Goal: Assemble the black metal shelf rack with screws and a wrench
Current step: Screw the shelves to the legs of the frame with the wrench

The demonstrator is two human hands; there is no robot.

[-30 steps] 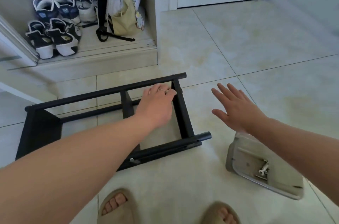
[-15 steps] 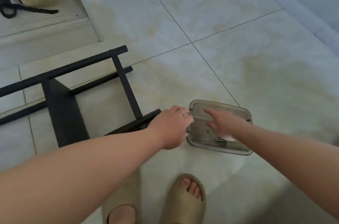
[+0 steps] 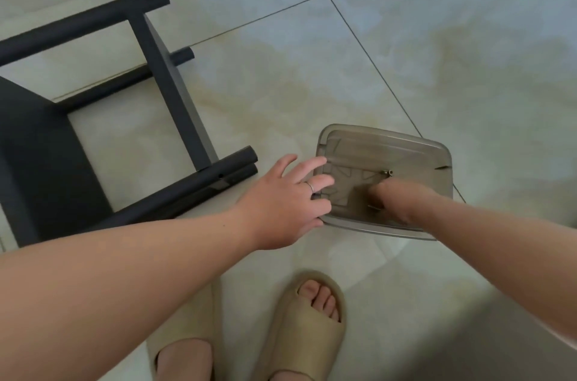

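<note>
The matte black rack [image 3: 173,90] of round tubes and flat bars lies on the floor [image 3: 406,52] beside a tray [image 3: 384,134], left hand [image 3: 281,202] spread wide on its rim, right hand [image 3: 396,199] inside, grip not clear.

Reads as a home: glossy cream floor tiles [image 3: 437,52] with thin dark grout lines spreading beyond the left hand [image 3: 281,202], soft beige slippers [image 3: 307,330] on bare feet just short of it.

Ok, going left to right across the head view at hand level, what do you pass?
black shelf rack → left hand → clear plastic container
</note>
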